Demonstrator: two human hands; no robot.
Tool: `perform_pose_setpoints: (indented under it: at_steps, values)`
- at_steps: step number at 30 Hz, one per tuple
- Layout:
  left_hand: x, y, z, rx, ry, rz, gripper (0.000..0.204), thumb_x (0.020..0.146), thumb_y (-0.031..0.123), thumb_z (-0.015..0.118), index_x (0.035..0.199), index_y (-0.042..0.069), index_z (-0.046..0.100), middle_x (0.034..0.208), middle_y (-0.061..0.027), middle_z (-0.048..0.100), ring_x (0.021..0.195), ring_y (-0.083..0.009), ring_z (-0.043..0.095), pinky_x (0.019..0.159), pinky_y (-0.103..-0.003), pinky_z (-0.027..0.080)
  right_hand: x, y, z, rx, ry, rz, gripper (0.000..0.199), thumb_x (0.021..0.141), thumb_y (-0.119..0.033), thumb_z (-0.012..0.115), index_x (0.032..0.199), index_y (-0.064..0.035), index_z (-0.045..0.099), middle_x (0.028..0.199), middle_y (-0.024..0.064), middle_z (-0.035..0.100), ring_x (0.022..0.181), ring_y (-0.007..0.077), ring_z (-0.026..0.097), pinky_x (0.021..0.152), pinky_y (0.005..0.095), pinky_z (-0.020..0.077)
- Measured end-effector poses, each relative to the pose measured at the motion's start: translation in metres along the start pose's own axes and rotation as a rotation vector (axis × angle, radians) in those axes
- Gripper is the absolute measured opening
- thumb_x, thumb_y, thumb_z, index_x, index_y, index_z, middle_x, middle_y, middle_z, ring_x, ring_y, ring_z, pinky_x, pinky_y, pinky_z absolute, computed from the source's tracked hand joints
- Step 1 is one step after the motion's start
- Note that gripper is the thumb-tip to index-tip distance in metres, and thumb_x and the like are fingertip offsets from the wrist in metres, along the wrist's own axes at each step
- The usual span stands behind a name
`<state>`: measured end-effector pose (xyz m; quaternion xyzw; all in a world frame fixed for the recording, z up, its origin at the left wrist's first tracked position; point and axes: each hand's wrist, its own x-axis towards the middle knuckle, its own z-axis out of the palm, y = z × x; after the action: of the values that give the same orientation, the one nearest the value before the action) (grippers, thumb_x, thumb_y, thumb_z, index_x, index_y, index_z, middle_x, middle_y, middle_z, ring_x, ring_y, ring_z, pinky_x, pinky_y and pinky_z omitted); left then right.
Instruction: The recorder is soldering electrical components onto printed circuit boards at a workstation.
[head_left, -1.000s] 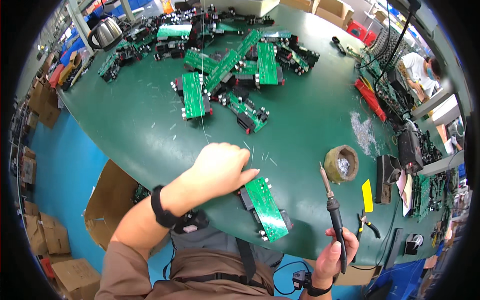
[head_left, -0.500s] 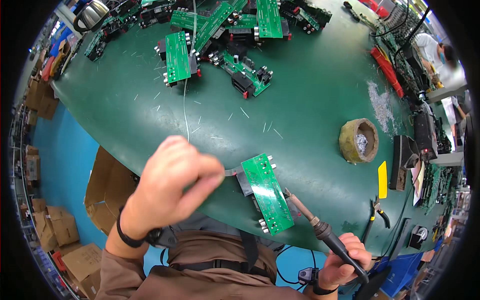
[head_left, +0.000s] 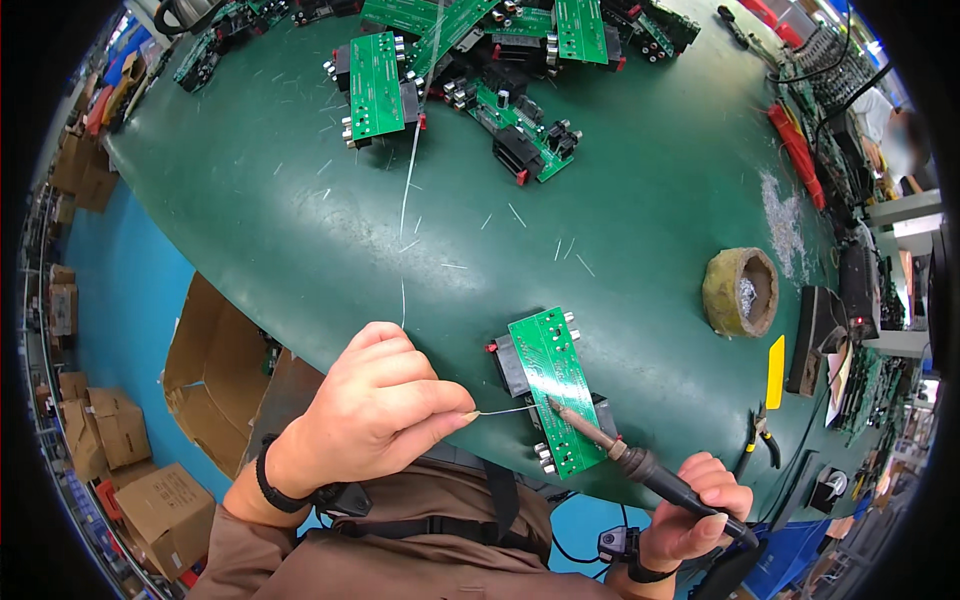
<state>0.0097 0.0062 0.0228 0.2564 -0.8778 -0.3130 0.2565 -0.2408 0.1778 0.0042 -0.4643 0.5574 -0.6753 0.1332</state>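
Observation:
A green circuit board lies solder side up near the table's front edge, with black and silver connectors poking out from under it. In my right hand is a soldering iron, its tip meeting the board left of its middle. My left hand pinches a thin solder wire between thumb and forefinger. The wire's end reaches the board beside the iron's tip. Behind the hand the wire runs up across the table toward the pile of boards.
Several more circuit boards are heaped at the far side. On the right stand a round holder with metallic scraps, a yellow strip and pliers. Clipped wire bits dot the tabletop. An open cardboard box sits at left.
My left hand has come down and right, bringing the solder wire to the board. The iron's tip has moved left from the board's right edge onto its surface. The view has shifted slightly.

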Motion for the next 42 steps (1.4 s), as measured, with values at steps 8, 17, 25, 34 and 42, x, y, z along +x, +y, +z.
perform_pose_setpoints:
  at_steps: [8,17,25,34,42]
  values:
    - [0.003,0.001,0.002,0.013,-0.002,-0.008,0.017,0.068,0.006,0.077,0.081,0.010,0.067,0.062,0.0017,0.049,0.056,-0.0161,0.046,0.069,-0.032,0.040,0.001,0.001,0.000,0.004,0.001,-0.004,0.040,0.091,-0.046,0.055,0.085,-0.0073,0.047,0.062,0.0025,0.050,0.050,0.0136,0.046,0.051,0.0281,0.0360]
    - [0.001,0.000,0.002,0.017,-0.006,-0.010,0.017,0.068,0.008,0.077,0.081,0.010,0.067,0.062,0.0013,0.049,0.056,-0.0162,0.046,0.070,-0.032,0.040,0.001,-0.001,0.001,0.005,-0.040,0.045,0.040,0.092,-0.046,0.052,0.083,-0.0079,0.043,0.060,0.0014,0.042,0.054,0.0129,0.040,0.055,0.0297,0.0314]
    - [-0.001,-0.001,0.003,0.013,-0.010,-0.019,0.016,0.068,0.008,0.078,0.080,0.010,0.067,0.062,0.0011,0.049,0.056,-0.0166,0.046,0.070,-0.032,0.040,-0.001,-0.003,0.000,-0.024,-0.097,-0.007,0.040,0.091,-0.047,0.053,0.082,-0.0091,0.043,0.060,0.0005,0.044,0.054,0.0129,0.041,0.055,0.0296,0.0316]
    - [-0.004,0.000,0.000,0.015,0.005,-0.018,0.016,0.068,0.006,0.077,0.080,0.009,0.066,0.063,0.0008,0.050,0.057,-0.0165,0.047,0.070,-0.032,0.040,-0.006,-0.012,-0.003,-0.175,-0.136,-0.094,0.040,0.091,-0.048,0.053,0.083,-0.0099,0.044,0.059,-0.0003,0.043,0.052,0.0137,0.042,0.055,0.0309,0.0345]
    - [-0.005,0.000,-0.001,-0.003,0.014,-0.032,0.015,0.070,0.005,0.075,0.080,0.010,0.065,0.068,0.0013,0.056,0.062,-0.0161,0.052,0.082,-0.037,0.044,-0.006,-0.013,-0.003,-0.200,-0.144,-0.128,0.039,0.091,-0.047,0.053,0.085,-0.0096,0.045,0.060,-0.0001,0.043,0.053,0.0139,0.042,0.055,0.0312,0.0340]
